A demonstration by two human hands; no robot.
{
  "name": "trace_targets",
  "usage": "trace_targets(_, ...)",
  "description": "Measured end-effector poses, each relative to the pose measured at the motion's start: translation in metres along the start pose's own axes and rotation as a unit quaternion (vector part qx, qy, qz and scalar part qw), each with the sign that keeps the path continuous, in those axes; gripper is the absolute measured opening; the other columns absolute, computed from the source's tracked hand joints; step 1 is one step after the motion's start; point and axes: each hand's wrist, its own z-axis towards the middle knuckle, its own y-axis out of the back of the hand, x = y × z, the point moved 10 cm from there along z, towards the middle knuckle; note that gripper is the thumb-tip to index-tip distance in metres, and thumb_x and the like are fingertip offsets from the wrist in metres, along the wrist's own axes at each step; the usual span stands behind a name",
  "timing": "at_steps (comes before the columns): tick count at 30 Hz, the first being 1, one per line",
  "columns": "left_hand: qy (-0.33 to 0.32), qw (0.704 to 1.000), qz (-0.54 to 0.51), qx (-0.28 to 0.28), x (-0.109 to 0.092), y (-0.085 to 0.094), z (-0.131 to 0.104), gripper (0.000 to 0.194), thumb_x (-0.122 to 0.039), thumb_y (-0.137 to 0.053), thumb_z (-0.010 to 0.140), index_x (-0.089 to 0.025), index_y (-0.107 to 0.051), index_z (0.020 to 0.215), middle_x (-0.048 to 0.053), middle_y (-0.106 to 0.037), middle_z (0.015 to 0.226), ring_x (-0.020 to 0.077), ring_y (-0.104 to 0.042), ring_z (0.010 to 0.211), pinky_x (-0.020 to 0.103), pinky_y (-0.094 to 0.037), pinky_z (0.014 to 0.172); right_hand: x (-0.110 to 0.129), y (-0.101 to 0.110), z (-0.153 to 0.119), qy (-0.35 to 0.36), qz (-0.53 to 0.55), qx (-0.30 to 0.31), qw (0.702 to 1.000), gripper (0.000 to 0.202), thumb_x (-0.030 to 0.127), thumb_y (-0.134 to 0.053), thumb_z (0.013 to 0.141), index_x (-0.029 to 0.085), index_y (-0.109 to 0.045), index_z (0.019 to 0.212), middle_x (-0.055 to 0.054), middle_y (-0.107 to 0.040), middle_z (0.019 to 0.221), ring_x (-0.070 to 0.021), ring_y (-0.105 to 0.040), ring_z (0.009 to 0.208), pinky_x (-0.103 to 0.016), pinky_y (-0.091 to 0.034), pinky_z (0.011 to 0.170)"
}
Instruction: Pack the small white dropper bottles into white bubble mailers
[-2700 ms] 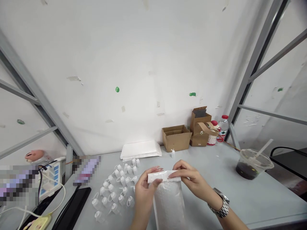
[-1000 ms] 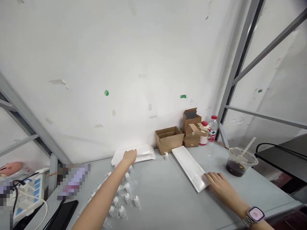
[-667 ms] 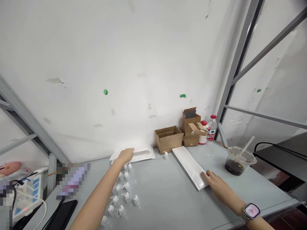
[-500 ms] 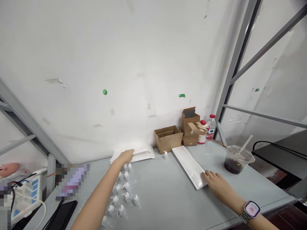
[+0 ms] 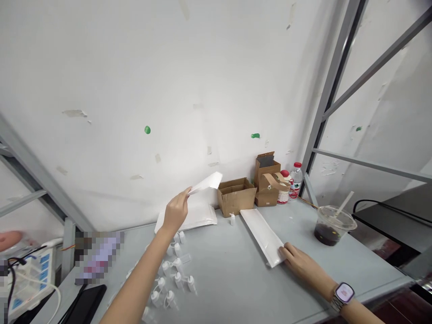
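Observation:
My left hand (image 5: 176, 210) is closed on one end of a folded white paper sheet (image 5: 206, 183), raised above a stack of flat white envelopes (image 5: 199, 217) by the wall. At the near right corner of a long white padded envelope (image 5: 261, 234), my right hand (image 5: 293, 257) grips the edge, fingers curled on it. That envelope lies on the grey table (image 5: 222, 279). Several small white dropper bottles (image 5: 178, 280) stand in a group beneath and right of my left forearm. One more small bottle (image 5: 232, 219) stands in front of an open cardboard box (image 5: 237, 198).
Behind the padded envelope are a brown carton (image 5: 266, 189), a red-capped bottle (image 5: 296, 180) and a red-and-white container (image 5: 283, 193). A plastic cup with dark drink (image 5: 332, 227) stands near the right edge. A black phone (image 5: 86, 306) and a power strip (image 5: 32, 279) are at left.
My left hand has risen from the stack, lifting the white paper sheet up and right. My right hand has closed on the padded envelope's corner, which has shifted slightly left.

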Motion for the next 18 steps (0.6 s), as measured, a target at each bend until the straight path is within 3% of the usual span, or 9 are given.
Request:
trace_targets(2,0.012,0.978,-0.17,-0.124,-0.022,0.041,-0.02,0.038,-0.028,-0.027,0.091,-0.019,-0.048,0.122,0.006,-0.059,0.12,0.0191,-0.054,0.108,0.03,-0.04,0.093,0.002,-0.002,0.0,-0.008,0.054,0.051,0.997,0.007,0.021,-0.048,0.084,0.02,-0.054,0.088,-0.004,-0.059,0.082,-0.0163,-0.06,0.068,-0.026,-0.048,0.06)
trace_targets(3,0.041,0.955,-0.248,-0.156,-0.027,0.052,-0.034,0.036,-0.032,-0.033,0.089,-0.019,-0.052,0.117,0.006,-0.063,0.113,0.0195,-0.057,0.102,0.029,-0.043,0.089,0.003,0.0,-0.001,-0.008,0.069,0.061,0.996,0.011,0.028,-0.052,0.083,0.02,-0.054,0.091,-0.005,-0.06,0.085,-0.0171,-0.06,0.072,-0.026,-0.049,0.063)
trace_targets(5,0.133,0.894,-0.401,-0.151,-0.032,0.048,-0.062,0.034,-0.04,-0.044,0.085,-0.019,-0.058,0.108,0.006,-0.067,0.102,0.0199,-0.062,0.092,0.027,-0.047,0.081,0.004,0.008,0.001,0.0,0.07,0.049,0.996,0.021,0.037,-0.053,0.083,0.02,-0.056,0.094,-0.006,-0.061,0.087,-0.018,-0.061,0.073,-0.028,-0.049,0.065)
trace_targets(7,0.222,0.808,-0.54,-0.08,-0.041,0.014,-0.093,0.039,-0.045,-0.053,0.078,-0.018,-0.058,0.106,0.006,-0.069,0.098,0.0206,-0.063,0.089,0.028,-0.049,0.077,0.004,0.018,0.006,0.006,0.048,0.002,0.999,0.024,0.04,-0.046,0.086,0.019,-0.058,0.09,-0.006,-0.062,0.083,-0.018,-0.06,0.069,-0.029,-0.048,0.063)
trace_targets(9,0.3,0.712,-0.634,0.019,-0.054,-0.035,-0.126,0.045,-0.049,-0.062,0.069,-0.019,-0.061,0.103,0.007,-0.07,0.096,0.0225,-0.064,0.087,0.03,-0.05,0.073,0.002,0.027,0.017,-0.019,0.043,-0.06,0.997,0.03,0.039,-0.039,0.09,0.017,-0.059,0.088,-0.007,-0.062,0.079,-0.0179,-0.059,0.066,-0.03,-0.047,0.063)
trace_targets(11,0.351,0.627,-0.687,0.11,-0.067,-0.083,-0.158,0.046,-0.047,-0.066,0.065,-0.019,-0.062,0.101,0.009,-0.069,0.098,0.0245,-0.064,0.09,0.033,-0.049,0.076,-0.004,0.028,0.035,-0.086,0.079,-0.106,0.988,0.032,0.039,-0.036,0.091,0.016,-0.058,0.094,-0.006,-0.06,0.077,-0.0169,-0.058,0.064,-0.03,-0.046,0.062)
trace_targets(13,0.378,0.554,-0.722,0.168,-0.077,-0.118,-0.181,0.049,-0.039,-0.075,0.055,-0.017,-0.064,0.098,0.011,-0.071,0.091,0.0269,-0.064,0.091,0.035,-0.048,0.078,-0.01,0.016,0.058,-0.178,0.154,-0.117,0.965,0.035,0.042,-0.037,0.089,0.015,-0.055,0.103,-0.004,-0.057,0.077,-0.0143,-0.054,0.056,-0.029,-0.046,0.059)
trace_targets(15,0.402,0.51,-0.738,0.185,-0.078,-0.137,-0.196,0.05,-0.033,-0.078,0.05,-0.015,-0.064,0.095,0.012,-0.071,0.09,0.0289,-0.063,0.091,0.037,-0.047,0.08,-0.01,-0.004,0.083,-0.245,0.235,-0.112,0.934,0.041,0.046,-0.044,0.084,0.014,-0.054,0.107,-0.004,-0.055,0.079,-0.0146,-0.054,0.058,-0.029,-0.046,0.062)
trace_targets(18,0.427,0.486,-0.744,0.166,-0.072,-0.139,-0.204,0.045,-0.029,-0.078,0.049,-0.016,-0.065,0.09,0.012,-0.07,0.095,0.0294,-0.063,0.091,0.038,-0.046,0.082,-0.002,-0.038,0.121,-0.299,0.303,-0.083,0.901,0.047,0.048,-0.057,0.072,0.011,-0.057,0.102,-0.002,-0.054,0.068,-0.0185,-0.054,0.062,-0.03,-0.043,0.061)
